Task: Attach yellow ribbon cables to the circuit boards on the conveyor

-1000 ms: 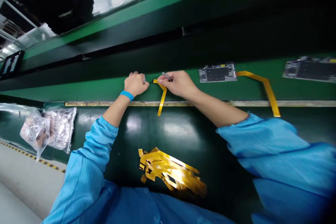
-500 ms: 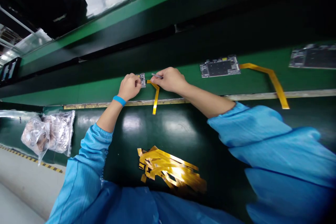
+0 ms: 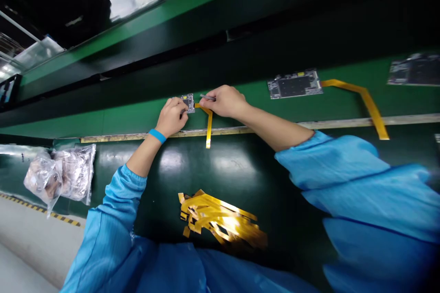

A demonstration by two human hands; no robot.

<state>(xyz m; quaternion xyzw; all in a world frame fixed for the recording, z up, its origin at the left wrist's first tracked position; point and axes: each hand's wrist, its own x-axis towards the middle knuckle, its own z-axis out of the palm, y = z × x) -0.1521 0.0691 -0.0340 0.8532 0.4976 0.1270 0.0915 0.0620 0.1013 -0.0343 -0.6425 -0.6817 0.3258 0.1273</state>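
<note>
My left hand (image 3: 173,115) is closed on a small circuit board (image 3: 188,101) lying on the green conveyor belt (image 3: 103,121). A yellow flex cable (image 3: 208,123) runs from that board down over the belt's edge. My right hand (image 3: 224,100) is closed around a thin grey tool (image 3: 206,97), its tip at the cable's upper end beside the board. The two hands sit close together, with the board and cable end between them.
A heap of yellow flex cables (image 3: 220,219) lies on the dark table near me. Further right on the belt is a larger board (image 3: 294,84) with its own yellow cable (image 3: 367,100), then another board (image 3: 414,68). Clear plastic bags (image 3: 58,174) lie at the left.
The small board has come into sight under my left hand's fingers. Both hands stayed together on the belt, and the boards at the right slid further right in view.
</note>
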